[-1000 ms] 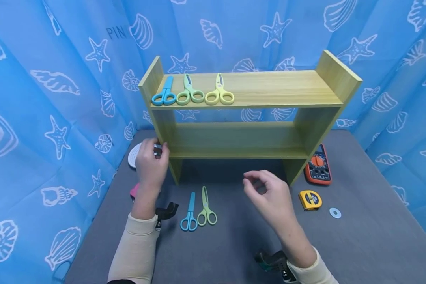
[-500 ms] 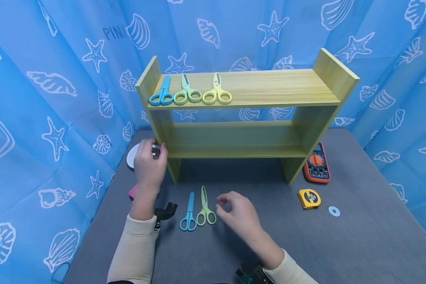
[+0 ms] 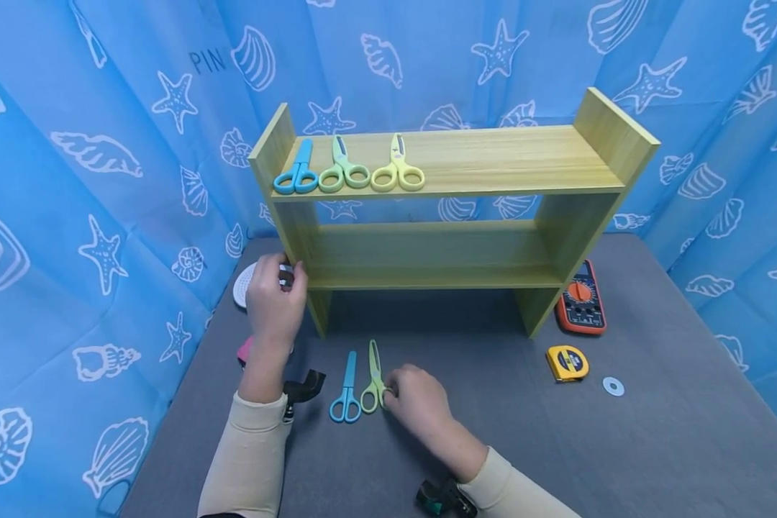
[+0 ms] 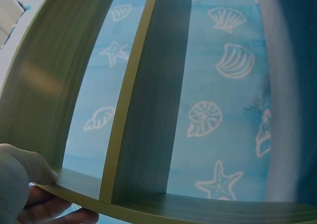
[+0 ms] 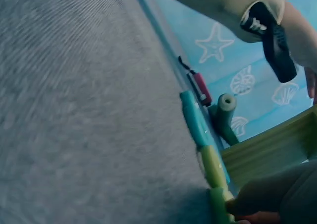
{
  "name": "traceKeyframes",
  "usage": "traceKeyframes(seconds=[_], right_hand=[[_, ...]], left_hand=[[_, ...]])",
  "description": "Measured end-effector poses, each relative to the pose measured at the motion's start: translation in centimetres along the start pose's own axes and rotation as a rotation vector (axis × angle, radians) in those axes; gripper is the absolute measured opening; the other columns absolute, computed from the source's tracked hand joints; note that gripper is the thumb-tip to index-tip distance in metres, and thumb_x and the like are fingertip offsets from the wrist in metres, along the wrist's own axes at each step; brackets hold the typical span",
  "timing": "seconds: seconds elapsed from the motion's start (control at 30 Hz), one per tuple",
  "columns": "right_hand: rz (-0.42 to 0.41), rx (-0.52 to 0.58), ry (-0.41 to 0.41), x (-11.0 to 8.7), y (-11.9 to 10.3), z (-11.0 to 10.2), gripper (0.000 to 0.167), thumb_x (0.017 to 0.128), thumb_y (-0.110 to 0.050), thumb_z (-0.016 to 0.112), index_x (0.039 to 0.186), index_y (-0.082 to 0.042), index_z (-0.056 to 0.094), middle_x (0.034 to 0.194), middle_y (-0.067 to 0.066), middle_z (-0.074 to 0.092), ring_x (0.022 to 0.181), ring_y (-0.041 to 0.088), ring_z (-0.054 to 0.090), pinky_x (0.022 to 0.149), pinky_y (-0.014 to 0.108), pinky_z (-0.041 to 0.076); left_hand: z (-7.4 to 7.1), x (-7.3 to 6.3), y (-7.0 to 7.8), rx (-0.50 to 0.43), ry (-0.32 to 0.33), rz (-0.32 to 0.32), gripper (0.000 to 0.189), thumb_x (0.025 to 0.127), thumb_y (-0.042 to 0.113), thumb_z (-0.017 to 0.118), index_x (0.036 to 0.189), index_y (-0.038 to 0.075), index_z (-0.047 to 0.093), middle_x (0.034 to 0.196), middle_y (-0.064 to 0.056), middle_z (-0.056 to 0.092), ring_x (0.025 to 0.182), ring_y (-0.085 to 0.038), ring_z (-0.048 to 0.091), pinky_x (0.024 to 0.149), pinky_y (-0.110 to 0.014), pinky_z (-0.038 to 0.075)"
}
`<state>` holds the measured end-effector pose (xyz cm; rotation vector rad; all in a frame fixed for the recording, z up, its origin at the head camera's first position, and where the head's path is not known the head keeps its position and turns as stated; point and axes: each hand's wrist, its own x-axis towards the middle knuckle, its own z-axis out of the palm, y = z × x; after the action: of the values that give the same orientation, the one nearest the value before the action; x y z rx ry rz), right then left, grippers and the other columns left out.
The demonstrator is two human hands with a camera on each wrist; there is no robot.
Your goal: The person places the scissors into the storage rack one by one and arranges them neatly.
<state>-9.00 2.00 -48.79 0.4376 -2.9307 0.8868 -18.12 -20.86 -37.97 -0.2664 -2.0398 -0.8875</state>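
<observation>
A yellow-green wooden shelf (image 3: 440,162) stands on the grey table (image 3: 654,446). My left hand (image 3: 285,272) grips the front edge of its left side panel; in the left wrist view the thumb (image 4: 22,167) lies on the panel (image 4: 44,95) and the fingers curl under it. On the table lie blue scissors (image 3: 346,392) and green scissors (image 3: 373,374) side by side. My right hand (image 3: 388,393) pinches the green scissors' handle; the right wrist view shows the green scissors (image 5: 215,169) against my fingers (image 5: 267,199), next to the blue scissors (image 5: 194,117). The top board carries blue (image 3: 296,173), green (image 3: 343,169) and yellow scissors (image 3: 398,169).
An orange multimeter (image 3: 579,298), a yellow tape measure (image 3: 566,362) and a small washer (image 3: 612,387) lie to the right of the shelf. A white round disc (image 3: 242,286) and a pink object (image 3: 244,349) sit by my left hand. Blue patterned curtain (image 3: 71,180) surrounds the table.
My right hand has come down and to the left, from in front of the shelf's middle to the green scissors' handle. The left hand has stayed on the side panel.
</observation>
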Motion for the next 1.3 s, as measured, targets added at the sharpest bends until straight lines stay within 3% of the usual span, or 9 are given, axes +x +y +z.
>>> traceKeyframes(seconds=[0.17,0.37,0.67,0.97,1.3], right_hand=[[-0.005,0.015,-0.007,0.4,0.7,0.2,0.014,0.083,-0.013,0.076,0.072,-0.017,0.071,0.065,-0.012,0.056,0.053,0.004,0.045,0.046,0.023,0.039],[-0.009,0.054,-0.044,0.5,1.2,-1.1,0.013,0.078,-0.009,0.072,0.069,-0.018,0.070,0.063,-0.013,0.061,0.051,0.002,0.046,0.048,0.023,0.043],[0.035,0.105,-0.021,-1.3,1.5,-5.5,0.014,0.072,-0.007,0.071,0.067,-0.019,0.066,0.061,-0.016,0.058,0.055,0.002,0.049,0.054,0.025,0.045],[0.167,0.163,-0.028,-3.2,1.4,-10.1,0.013,0.078,-0.007,0.075,0.072,-0.019,0.072,0.063,-0.013,0.058,0.053,0.008,0.049,0.052,0.026,0.041],[0.268,0.113,0.008,-5.0,0.8,-14.7,0.009,0.079,-0.008,0.076,0.079,-0.017,0.074,0.068,-0.008,0.061,0.062,0.012,0.052,0.056,0.028,0.042]], left_hand=[[0.1,0.0,0.0,-0.005,0.008,0.001,0.012,0.096,0.004,0.066,0.097,-0.008,0.064,0.091,-0.022,0.062,0.072,-0.033,0.064,0.056,-0.041,0.053],[0.0,0.1,0.1,0.003,0.010,0.005,0.011,0.096,0.004,0.066,0.097,-0.007,0.064,0.091,-0.022,0.063,0.072,-0.033,0.064,0.056,-0.040,0.052],[0.0,-0.1,0.2,-0.001,0.005,0.009,0.010,0.096,0.003,0.066,0.097,-0.007,0.064,0.091,-0.023,0.062,0.071,-0.033,0.063,0.056,-0.041,0.052],[0.0,0.0,0.2,-0.002,-0.001,0.002,0.011,0.096,0.003,0.066,0.098,-0.007,0.065,0.092,-0.022,0.063,0.073,-0.032,0.064,0.057,-0.039,0.053],[0.0,-0.2,0.0,-0.002,-0.005,0.000,0.012,0.096,0.004,0.066,0.099,-0.008,0.064,0.093,-0.024,0.062,0.073,-0.033,0.064,0.058,-0.040,0.053]])
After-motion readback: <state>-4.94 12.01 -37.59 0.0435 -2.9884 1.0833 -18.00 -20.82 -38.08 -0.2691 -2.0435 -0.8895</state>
